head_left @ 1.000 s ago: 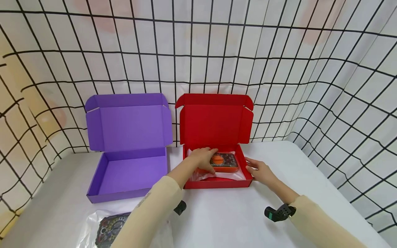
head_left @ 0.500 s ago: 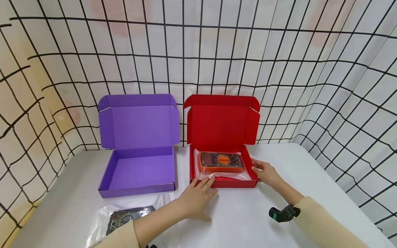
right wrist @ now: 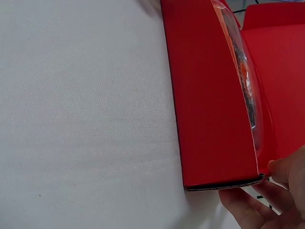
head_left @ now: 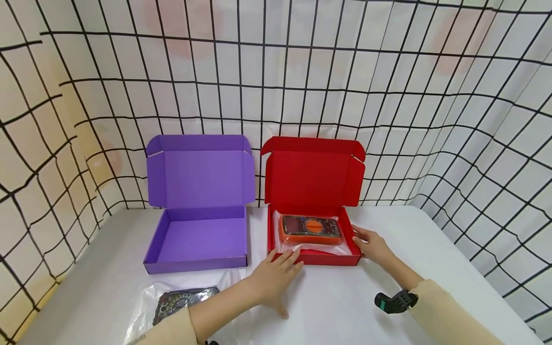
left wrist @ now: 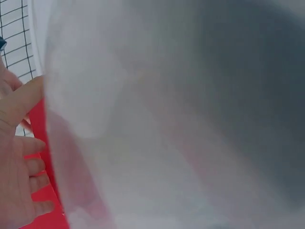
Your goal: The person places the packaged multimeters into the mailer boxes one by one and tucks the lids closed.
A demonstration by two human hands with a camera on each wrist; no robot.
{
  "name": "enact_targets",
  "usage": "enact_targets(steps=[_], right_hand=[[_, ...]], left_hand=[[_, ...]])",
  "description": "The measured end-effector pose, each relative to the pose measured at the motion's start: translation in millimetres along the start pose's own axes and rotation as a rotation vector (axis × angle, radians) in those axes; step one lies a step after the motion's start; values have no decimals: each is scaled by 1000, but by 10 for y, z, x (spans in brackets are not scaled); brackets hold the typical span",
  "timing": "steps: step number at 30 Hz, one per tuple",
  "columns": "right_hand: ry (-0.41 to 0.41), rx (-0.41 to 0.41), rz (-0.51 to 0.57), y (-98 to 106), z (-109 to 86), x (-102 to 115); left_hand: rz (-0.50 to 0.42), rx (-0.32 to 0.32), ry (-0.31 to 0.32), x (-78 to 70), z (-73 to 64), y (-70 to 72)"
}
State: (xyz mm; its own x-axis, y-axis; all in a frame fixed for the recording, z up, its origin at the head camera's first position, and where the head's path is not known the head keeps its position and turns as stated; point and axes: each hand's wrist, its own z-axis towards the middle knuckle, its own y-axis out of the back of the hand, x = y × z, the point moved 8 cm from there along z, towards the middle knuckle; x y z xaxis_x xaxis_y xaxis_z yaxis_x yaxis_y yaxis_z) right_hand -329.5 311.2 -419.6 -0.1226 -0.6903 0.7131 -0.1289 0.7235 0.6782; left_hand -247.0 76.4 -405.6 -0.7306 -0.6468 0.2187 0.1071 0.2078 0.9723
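Note:
An orange-edged multimeter with a dark face and orange dial lies in clear plastic inside the red box. My left hand has its fingers spread and straight, their tips at the box's front wall; in the left wrist view a hazy plastic sheet hides much of the scene beside the fingers. At the box's right side, my right hand pinches the wall near the front corner, thumb above and fingers outside it. A bagged black multimeter lies partly behind my left forearm.
A purple box stands left of the red one, its lid raised and nothing seen inside. Both raised lids are near a black wire grid along the back. A white cloth surface lies in front.
My left hand has drawn back from the multimeter inside the red box to the box's front wall. My right hand stays at the box's right side. The head view has shifted slightly.

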Motion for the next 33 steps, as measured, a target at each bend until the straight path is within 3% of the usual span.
enact_targets(steps=[10,13,16,20,23,26,33], right_hand=[[-7,-17,-19,10,3,0],[4,-31,-27,21,-1,19],[8,-30,-28,23,1,44],[2,-24,-15,24,18,64],[-2,-25,5,27,39,60],[-5,-33,25,42,63,57],[9,-71,53,172,138,127]], left_hand=[[-39,34,-4,18,21,-14],[-114,45,-14,55,47,-1],[-262,28,-37,130,84,24],[-543,1,-46,296,146,48],[-675,-19,-17,454,193,37],[-710,-65,29,620,245,37],[-779,-208,175,1029,359,192]])
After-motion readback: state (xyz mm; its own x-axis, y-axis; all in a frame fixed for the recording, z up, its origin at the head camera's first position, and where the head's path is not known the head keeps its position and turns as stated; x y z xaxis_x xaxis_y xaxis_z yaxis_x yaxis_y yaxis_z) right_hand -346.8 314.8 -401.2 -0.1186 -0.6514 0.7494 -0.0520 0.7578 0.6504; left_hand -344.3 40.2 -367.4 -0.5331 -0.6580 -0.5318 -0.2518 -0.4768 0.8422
